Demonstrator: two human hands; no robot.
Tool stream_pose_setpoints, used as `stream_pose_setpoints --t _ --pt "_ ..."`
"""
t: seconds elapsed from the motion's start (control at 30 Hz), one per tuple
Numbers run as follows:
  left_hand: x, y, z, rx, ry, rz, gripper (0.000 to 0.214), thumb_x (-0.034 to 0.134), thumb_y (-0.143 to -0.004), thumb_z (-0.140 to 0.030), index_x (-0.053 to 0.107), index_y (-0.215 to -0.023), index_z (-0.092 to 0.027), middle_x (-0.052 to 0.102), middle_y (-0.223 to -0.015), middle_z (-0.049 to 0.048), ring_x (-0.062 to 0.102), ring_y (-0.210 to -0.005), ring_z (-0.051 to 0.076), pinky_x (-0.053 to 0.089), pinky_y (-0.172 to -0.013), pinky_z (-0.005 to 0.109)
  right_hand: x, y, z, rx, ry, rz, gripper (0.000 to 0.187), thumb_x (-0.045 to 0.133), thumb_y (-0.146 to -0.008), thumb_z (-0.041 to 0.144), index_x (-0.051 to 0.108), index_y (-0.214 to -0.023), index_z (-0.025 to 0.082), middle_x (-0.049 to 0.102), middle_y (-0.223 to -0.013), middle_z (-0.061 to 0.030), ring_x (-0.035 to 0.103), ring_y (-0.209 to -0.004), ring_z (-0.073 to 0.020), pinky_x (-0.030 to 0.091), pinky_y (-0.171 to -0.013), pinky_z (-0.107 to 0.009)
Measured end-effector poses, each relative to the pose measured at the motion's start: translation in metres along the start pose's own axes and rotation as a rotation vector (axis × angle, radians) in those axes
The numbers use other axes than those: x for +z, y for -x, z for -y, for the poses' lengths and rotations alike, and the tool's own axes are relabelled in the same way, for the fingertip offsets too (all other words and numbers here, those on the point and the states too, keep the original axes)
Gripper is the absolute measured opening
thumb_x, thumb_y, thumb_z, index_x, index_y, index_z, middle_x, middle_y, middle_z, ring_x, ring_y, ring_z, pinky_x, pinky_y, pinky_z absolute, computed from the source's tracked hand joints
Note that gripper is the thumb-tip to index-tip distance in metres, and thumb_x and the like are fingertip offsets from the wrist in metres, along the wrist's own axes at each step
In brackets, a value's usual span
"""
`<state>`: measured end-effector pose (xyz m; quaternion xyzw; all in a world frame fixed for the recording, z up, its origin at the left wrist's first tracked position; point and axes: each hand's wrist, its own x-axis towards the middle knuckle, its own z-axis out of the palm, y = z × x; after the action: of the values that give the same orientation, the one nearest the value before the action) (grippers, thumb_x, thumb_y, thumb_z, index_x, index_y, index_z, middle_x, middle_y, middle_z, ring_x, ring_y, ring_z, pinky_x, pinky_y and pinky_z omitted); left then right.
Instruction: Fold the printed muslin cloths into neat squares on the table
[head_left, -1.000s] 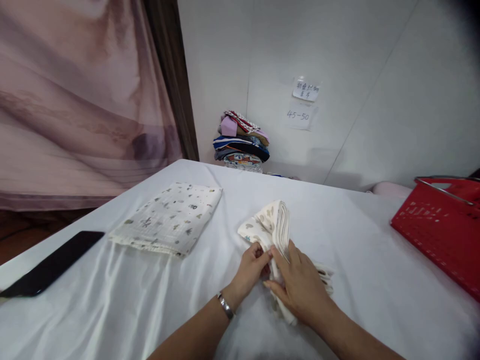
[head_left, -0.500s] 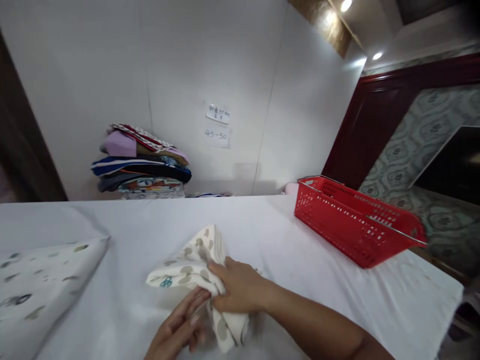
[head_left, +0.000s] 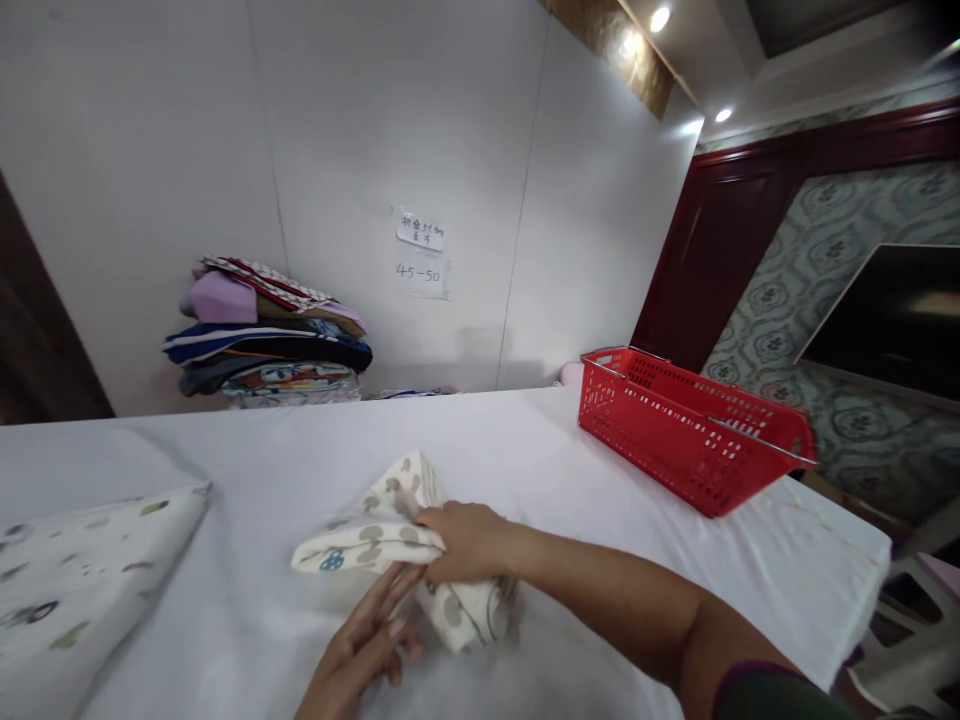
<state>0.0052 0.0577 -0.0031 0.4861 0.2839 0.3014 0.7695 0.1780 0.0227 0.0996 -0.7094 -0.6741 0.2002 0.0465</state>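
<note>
A white cloth [head_left: 375, 520] with grey-beige spots and one small teal motif lies bunched and partly folded on the white-covered table. My right hand [head_left: 469, 543] grips it from the right, with the thumb side hidden in the folds. A rolled-looking end of the cloth sticks out below that hand. My left hand [head_left: 371, 640] is at the near side, its fingers stretched toward the right and the thumb apart. Its fingertips touch the cloth's lower edge, close to my right hand.
On the left lies a flat, folded white cloth [head_left: 90, 580] with scattered prints. A red plastic basket [head_left: 675, 440] with metal handles stands at the right. Behind the table is a stack of folded fabrics [head_left: 270, 335], by a wall bearing handwritten paper signs [head_left: 421, 255].
My right hand has pressed in and turned slightly, and the lower end of the cloth has drawn up toward it. The view has shifted a little to the right.
</note>
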Motion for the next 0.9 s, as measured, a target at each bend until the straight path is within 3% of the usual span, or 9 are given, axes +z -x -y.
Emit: stream_pose_setpoints --t 0.13,0.23,0.3,0.47,0.6,0.73,0.9 --pt "-0.002 0.003 -0.006 -0.015 -0.072 -0.066 0.071 0.073 -0.061 -0.049 0.054 -0.122 -0.020 0.060 -0.119 0.0141 0.056 -0.059 0.015 0.038 -0.048 0.024 -0.004 -0.002 -0.016 -0.033 -0.093 -0.016 0.064 0.064 -0.062 0.035 0.051 -0.124 0.026 0.060 -0.116 -0.0046 0.056 -0.102 -0.0262 0.044 -0.083 -0.034" --pt "-0.005 0.006 -0.009 -0.057 -0.036 -0.113 0.060 0.069 -0.066 -0.047 0.054 -0.116 -0.017 0.062 -0.114 0.0131 0.057 -0.062 0.013 0.041 -0.052 0.023 -0.005 0.001 -0.023 0.003 -0.240 -0.085 0.054 0.060 -0.063 0.024 0.056 -0.116 0.026 0.062 -0.114 -0.0018 0.058 -0.098 -0.0223 0.044 -0.082 -0.031" --pt "-0.006 0.008 -0.009 -0.052 0.002 -0.113 0.051 0.066 -0.070 -0.045 0.055 -0.111 -0.017 0.061 -0.114 0.0126 0.058 -0.064 0.011 0.041 -0.053 0.023 -0.006 0.005 -0.025 -0.053 -0.306 -0.109 0.048 0.055 -0.064 0.020 0.059 -0.112 0.026 0.064 -0.109 -0.0005 0.059 -0.096 -0.0204 0.045 -0.081 -0.029" --pt "-0.005 0.009 -0.004 -0.009 0.077 -0.119 0.042 0.066 -0.068 -0.042 0.057 -0.099 -0.015 0.061 -0.113 0.0134 0.059 -0.062 0.011 0.041 -0.052 0.022 -0.018 0.012 -0.038 -0.146 -0.195 -0.253 0.050 0.048 -0.066 0.017 0.061 -0.113 0.026 0.056 -0.123 -0.0033 0.047 -0.117 -0.0247 0.039 -0.093 -0.035" --pt "-0.009 0.007 -0.003 0.035 0.105 -0.176 0.035 0.066 -0.067 -0.039 0.059 -0.091 -0.013 0.063 -0.106 0.0122 0.058 -0.060 0.011 0.040 -0.051 0.022 -0.017 -0.003 -0.066 -0.113 -0.086 -0.186 0.055 0.051 -0.068 0.021 0.057 -0.122 0.031 0.043 -0.139 -0.0035 0.030 -0.132 -0.0284 0.030 -0.101 -0.040" --pt "-0.012 0.004 -0.002 0.042 0.091 -0.204 0.030 0.065 -0.068 -0.038 0.058 -0.084 -0.013 0.064 -0.096 0.0099 0.057 -0.057 0.010 0.040 -0.050 0.022 0.003 -0.023 -0.085 -0.069 0.019 -0.035 0.058 0.057 -0.066 0.028 0.056 -0.124 0.027 0.038 -0.141 -0.0089 0.035 -0.129 -0.0331 0.029 -0.102 -0.042" --pt "-0.010 0.003 -0.004 -0.001 0.071 -0.226 0.036 0.062 -0.073 -0.044 0.055 -0.089 -0.013 0.060 -0.105 0.0123 0.060 -0.065 0.012 0.045 -0.057 0.025 0.010 -0.024 -0.079 -0.114 0.118 -0.077 0.051 0.060 -0.064 0.030 0.062 -0.115 0.027 0.050 -0.128 -0.0090 0.048 -0.115 -0.0329 0.037 -0.093 -0.040"
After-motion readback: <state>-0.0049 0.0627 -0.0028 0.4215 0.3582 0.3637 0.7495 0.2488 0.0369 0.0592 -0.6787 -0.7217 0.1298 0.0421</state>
